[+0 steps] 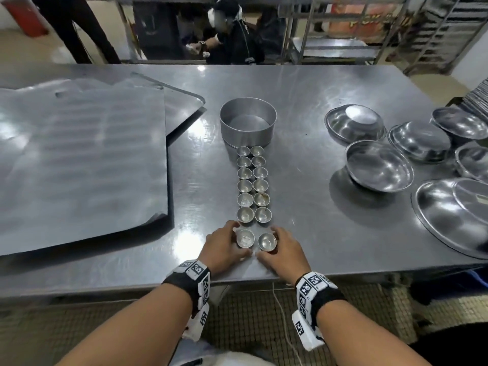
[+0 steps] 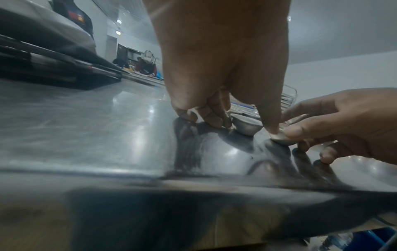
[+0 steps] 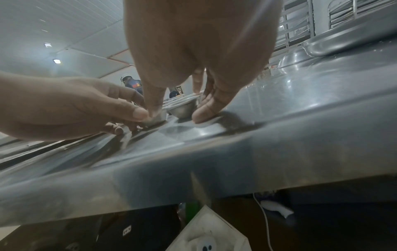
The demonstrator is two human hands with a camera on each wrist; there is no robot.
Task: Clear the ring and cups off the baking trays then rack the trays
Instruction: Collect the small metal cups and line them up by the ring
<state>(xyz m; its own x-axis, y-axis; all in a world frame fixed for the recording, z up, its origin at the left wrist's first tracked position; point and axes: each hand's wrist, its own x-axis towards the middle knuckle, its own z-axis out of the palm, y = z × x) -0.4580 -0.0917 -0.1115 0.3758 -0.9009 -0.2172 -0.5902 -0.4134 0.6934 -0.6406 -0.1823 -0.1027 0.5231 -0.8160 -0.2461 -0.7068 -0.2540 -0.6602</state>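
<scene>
The 2 nearest cups, left cup (image 1: 245, 238) and right cup (image 1: 267, 241), stand on the table (image 1: 330, 220) at the near end of a double row below the ring (image 1: 248, 122). The left hand (image 1: 224, 247) and right hand (image 1: 286, 249) each curl round 1, seemingly pinching it. Set both down square, touching their neighbours, before releasing. The trays (image 1: 79, 159) lie stacked left, apparently cleared.

Steel table (image 1: 303, 83), metal racks (image 1: 435, 30) behind, mesh floor mat (image 1: 250, 313) below.

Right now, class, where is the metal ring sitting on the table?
In the head view, the ring stands upright on the table near its middle, at the far end of the double row of cups, right of the trays.
</scene>
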